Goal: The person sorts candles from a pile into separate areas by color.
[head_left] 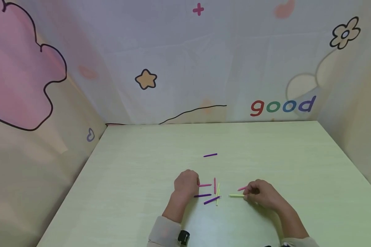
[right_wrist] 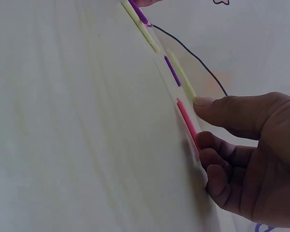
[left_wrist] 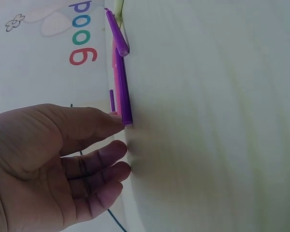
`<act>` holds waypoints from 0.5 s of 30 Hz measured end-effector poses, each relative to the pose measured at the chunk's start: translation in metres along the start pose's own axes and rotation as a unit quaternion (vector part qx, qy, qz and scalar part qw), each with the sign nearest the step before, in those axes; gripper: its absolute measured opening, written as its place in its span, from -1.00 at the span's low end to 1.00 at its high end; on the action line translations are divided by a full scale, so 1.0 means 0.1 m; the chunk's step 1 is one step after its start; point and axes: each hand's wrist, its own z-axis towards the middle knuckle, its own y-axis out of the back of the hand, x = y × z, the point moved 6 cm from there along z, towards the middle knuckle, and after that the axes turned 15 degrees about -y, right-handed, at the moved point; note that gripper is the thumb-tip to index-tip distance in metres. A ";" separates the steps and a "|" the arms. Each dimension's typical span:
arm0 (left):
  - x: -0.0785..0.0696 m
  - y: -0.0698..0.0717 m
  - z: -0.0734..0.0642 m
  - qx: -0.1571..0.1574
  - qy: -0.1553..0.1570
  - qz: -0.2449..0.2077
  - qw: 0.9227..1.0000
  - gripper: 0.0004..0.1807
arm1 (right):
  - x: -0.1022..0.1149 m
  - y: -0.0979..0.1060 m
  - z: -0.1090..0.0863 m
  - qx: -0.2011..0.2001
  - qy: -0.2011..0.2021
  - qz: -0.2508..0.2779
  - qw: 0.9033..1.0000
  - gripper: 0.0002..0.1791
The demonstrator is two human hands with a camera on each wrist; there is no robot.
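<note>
Thin candle-like sticks with small pointed tips lie on the table. My left hand [head_left: 186, 183] has its thumb and index finger at the end of a pink stick [head_left: 205, 185], pinching it. Just below lies a purple stick [head_left: 202, 195], whose near end is by the thumb [left_wrist: 94, 123] in the left wrist view. Between thumb and finger, my right hand [head_left: 262, 193] pinches a pale yellow stick [head_left: 236, 196], pointing left. Another pink stick [right_wrist: 187, 121] runs beside the curled fingers of this hand, its end partly hidden.
Between the hands, an upright pink stick [head_left: 214, 186], crossing yellow sticks [head_left: 218, 189] and a slanted purple stick [head_left: 211, 200] lie close together. Farther back is another purple stick [head_left: 210, 155]. A printed cloth [head_left: 179, 61] stands behind the pale table [head_left: 142, 154].
</note>
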 end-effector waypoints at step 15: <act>0.03 0.01 0.01 -0.007 0.001 0.009 1.000 -0.88 | 0.12 0.04 -0.11 0.012 0.011 0.011 1.000 -0.94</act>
